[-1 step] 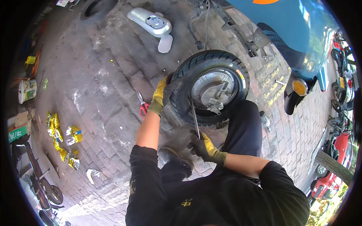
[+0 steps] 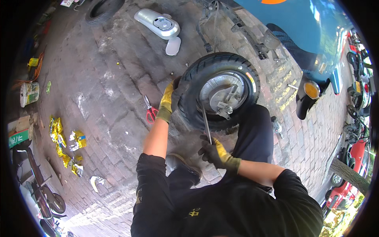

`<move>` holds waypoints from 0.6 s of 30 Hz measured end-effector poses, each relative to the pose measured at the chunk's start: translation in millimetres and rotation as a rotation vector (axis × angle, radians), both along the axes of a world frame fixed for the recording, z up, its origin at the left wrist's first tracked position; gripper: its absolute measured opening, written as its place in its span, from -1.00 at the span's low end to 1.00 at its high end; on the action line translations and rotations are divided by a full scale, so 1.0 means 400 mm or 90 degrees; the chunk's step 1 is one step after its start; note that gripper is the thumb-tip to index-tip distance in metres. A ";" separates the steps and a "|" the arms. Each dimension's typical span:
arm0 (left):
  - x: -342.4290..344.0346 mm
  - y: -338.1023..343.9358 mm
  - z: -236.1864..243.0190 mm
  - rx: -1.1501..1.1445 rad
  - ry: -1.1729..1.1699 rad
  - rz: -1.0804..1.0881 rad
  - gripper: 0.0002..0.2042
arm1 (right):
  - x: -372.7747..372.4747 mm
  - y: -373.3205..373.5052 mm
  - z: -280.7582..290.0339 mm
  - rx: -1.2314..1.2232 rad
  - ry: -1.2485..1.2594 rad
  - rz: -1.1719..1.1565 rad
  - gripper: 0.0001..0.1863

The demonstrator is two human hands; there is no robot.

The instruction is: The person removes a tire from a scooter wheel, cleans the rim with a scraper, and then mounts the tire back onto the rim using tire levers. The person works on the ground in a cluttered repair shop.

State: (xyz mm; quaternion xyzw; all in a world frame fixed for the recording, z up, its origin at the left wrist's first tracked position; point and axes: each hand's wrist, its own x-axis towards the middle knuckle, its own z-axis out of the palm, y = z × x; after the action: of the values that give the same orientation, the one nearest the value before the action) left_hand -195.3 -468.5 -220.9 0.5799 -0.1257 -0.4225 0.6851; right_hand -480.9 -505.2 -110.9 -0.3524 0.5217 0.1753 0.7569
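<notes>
A black scooter tyre sits around a silver wheel with a hub and an axle nut, tilted on the ground in front of me. My left hand, in a yellow and dark work glove, grips the tyre's left side; its fingertips are partly hidden behind the rubber. A long metal tyre lever reaches in between the tyre's near-left edge and the rim. My right hand, gloved alike, is closed around the lever's lower end. My right knee rests close against the tyre's near right side.
Red-handled scissors lie left of the wheel. Beyond it are a silver cover, a loose tyre and dark frame parts. A blue vehicle body stands far right. Torn gold wrappers litter the left.
My right hand and the tyre lever have shifted slightly right and toward me. The left hand keeps its place on the tyre.
</notes>
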 end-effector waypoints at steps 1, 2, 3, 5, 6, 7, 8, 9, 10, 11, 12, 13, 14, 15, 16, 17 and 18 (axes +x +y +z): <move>-0.048 -0.002 0.004 0.034 -0.032 0.053 -0.42 | -0.010 -0.049 0.043 0.005 -0.025 0.050 -0.65; -0.097 0.001 0.009 0.025 -0.088 0.095 -0.43 | -0.029 -0.086 0.069 0.023 -0.045 0.053 -0.63; -0.152 -0.013 0.022 0.010 -0.148 0.135 -0.44 | -0.044 -0.136 0.105 0.009 -0.061 0.071 -0.63; -0.269 0.032 -0.041 0.047 -0.185 0.220 -0.44 | -0.058 -0.197 0.196 -0.019 -0.101 0.104 -0.62; -0.292 0.071 -0.102 0.089 -0.173 0.276 -0.43 | -0.035 -0.221 0.244 -0.038 -0.138 0.126 -0.61; -0.322 0.050 -0.101 0.028 -0.056 0.318 -0.41 | -0.042 -0.264 0.265 -0.107 -0.141 0.183 -0.57; -0.357 0.026 -0.094 -0.034 0.065 0.354 -0.39 | -0.075 -0.311 0.247 -0.239 -0.205 0.250 -0.52; -0.382 0.011 -0.089 -0.090 0.189 0.385 -0.38 | -0.103 -0.369 0.223 -0.510 -0.271 0.423 -0.51; -0.381 0.005 -0.086 -0.077 0.172 0.360 -0.37 | -0.130 -0.425 0.201 -0.833 -0.267 0.557 -0.49; -0.353 0.007 -0.084 -0.067 0.152 0.339 -0.37 | -0.129 -0.464 0.225 -0.867 -0.239 0.648 -0.51; -0.318 0.011 -0.083 -0.055 0.128 0.322 -0.37 | -0.113 -0.497 0.255 -0.898 -0.213 0.739 -0.54; -0.274 0.016 -0.080 -0.056 0.111 0.306 -0.38 | -0.090 -0.515 0.272 -0.954 -0.245 0.791 -0.54; -0.227 0.015 -0.070 -0.027 0.098 0.279 -0.39 | -0.071 -0.532 0.284 -1.008 -0.272 0.840 -0.55; -0.179 0.016 -0.053 0.004 0.084 0.251 -0.40 | -0.052 -0.544 0.298 -1.060 -0.299 0.889 -0.55; -0.160 0.021 -0.037 0.039 0.073 0.222 -0.41 | -0.019 -0.536 0.315 -1.102 -0.308 0.884 -0.63; -0.157 0.015 -0.014 0.056 0.063 0.204 -0.43 | 0.035 -0.514 0.335 -1.047 -0.250 0.943 -0.69; -0.143 0.005 0.018 0.071 0.046 0.190 -0.44 | 0.087 -0.507 0.346 -0.996 -0.199 0.996 -0.75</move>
State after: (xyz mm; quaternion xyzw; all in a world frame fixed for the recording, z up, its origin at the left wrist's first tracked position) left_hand -252.6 -466.4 -213.8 0.6136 0.0097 -0.3428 0.7112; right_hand -445.9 -708.0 27.6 -0.9812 0.0218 0.1804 0.0648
